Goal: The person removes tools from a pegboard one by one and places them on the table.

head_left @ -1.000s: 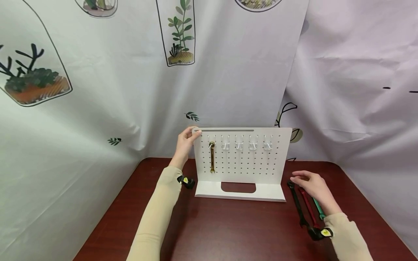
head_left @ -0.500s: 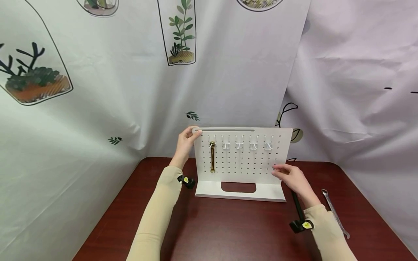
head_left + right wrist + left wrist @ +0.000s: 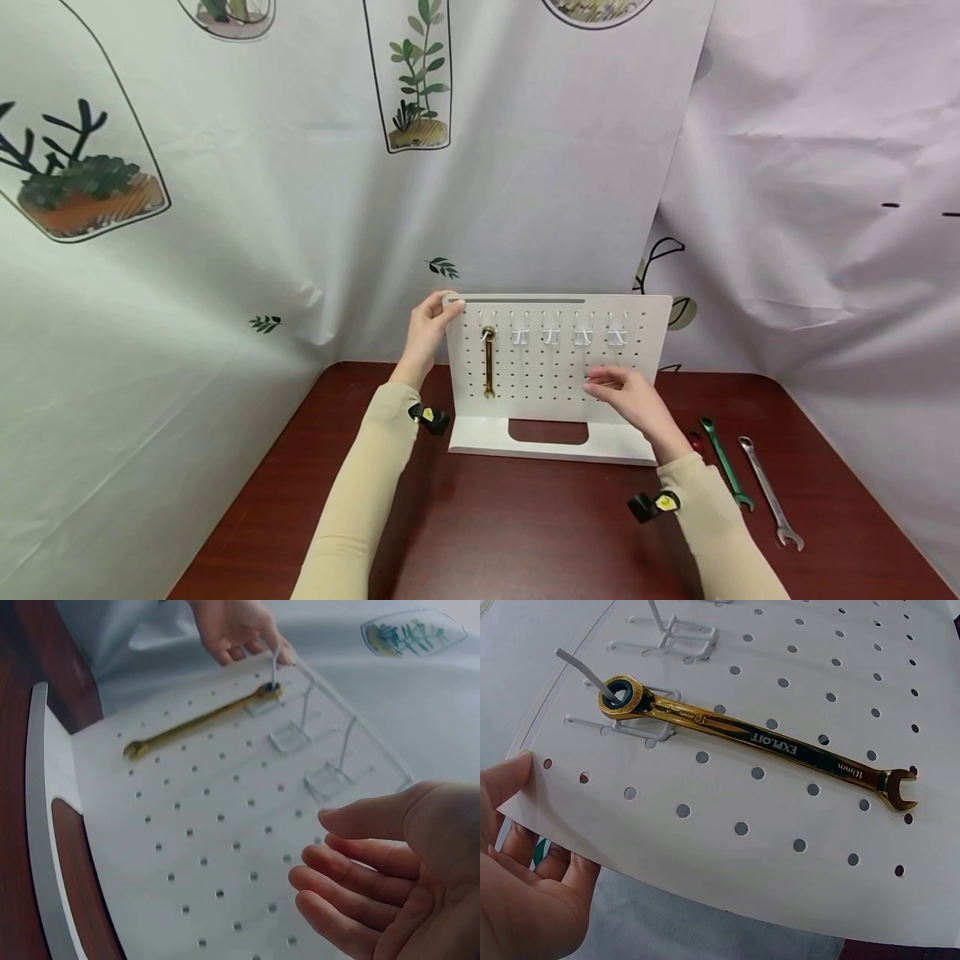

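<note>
My left hand [image 3: 424, 335] grips the upper left corner of a white pegboard [image 3: 555, 407], thumb in front and fingers behind, as the left wrist view [image 3: 536, 889] shows. A gold combination wrench [image 3: 754, 737] hangs by its ring end from the leftmost wire hook [image 3: 646, 733], open end down. In front of the board's right half hovers my right hand [image 3: 633, 402]. Its fingers [image 3: 349, 881] are relaxed and slightly bent, with nothing between them in the right wrist view.
Several white hooks [image 3: 551, 336] line the board's upper part. Right of it on the dark red table [image 3: 525, 525] lie a green wrench [image 3: 724, 460], a silver wrench [image 3: 768, 490] and part of a red wrench [image 3: 696, 439], mostly hidden by my right forearm.
My right hand has moved left from above the wrenches to in front of the board, uncovering the green and silver wrenches. My left hand and the hanging gold wrench have stayed put.
</note>
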`<state>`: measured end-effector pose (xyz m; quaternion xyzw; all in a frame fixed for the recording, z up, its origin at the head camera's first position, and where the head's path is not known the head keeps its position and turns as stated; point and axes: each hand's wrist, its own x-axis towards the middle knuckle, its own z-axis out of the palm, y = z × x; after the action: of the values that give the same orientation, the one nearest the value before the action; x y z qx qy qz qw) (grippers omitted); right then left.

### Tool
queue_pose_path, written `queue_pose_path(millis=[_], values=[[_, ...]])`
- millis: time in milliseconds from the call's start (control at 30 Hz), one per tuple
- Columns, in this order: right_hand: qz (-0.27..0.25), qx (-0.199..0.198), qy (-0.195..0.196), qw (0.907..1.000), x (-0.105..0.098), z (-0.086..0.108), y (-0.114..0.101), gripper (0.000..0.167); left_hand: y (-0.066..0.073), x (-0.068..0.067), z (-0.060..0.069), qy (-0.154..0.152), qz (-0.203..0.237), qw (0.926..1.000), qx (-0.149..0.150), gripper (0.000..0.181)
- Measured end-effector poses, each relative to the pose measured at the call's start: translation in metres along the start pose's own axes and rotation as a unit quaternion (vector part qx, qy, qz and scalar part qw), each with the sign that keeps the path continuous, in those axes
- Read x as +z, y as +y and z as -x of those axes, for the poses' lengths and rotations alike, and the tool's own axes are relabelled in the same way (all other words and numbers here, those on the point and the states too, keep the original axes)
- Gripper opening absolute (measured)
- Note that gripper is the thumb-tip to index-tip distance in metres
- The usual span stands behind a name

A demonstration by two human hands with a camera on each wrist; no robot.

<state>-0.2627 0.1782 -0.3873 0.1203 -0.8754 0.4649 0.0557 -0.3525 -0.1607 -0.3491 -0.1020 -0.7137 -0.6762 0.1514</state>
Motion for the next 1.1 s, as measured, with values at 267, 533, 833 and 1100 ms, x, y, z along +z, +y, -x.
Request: queue_pose_path(millis=[267,533,833,1100], values=[[-0.022,-0.016,-0.009,0.9996,0.021,-0.013,-0.019,0.035,0.0,-0.001,0.002,0.008,-0.011,0.9999,0.003,0.029],[-0.053,-0.022,-0.005,0.9983,0.043,-0.026,-0.034,0.03,0.0,-0.002,0.0,0.007,-0.007,0.9999,0.003,0.027],[-0.08,-0.038,-0.006,0.996,0.064,-0.04,-0.045,0.03,0.0,-0.002,-0.001,0.003,0.002,1.0,-0.005,0.03],[-0.114,-0.033,0.008,0.9929,0.081,-0.053,-0.042,0.031,0.001,0.0,-0.001,0.003,0.002,1.0,-0.005,0.029]])
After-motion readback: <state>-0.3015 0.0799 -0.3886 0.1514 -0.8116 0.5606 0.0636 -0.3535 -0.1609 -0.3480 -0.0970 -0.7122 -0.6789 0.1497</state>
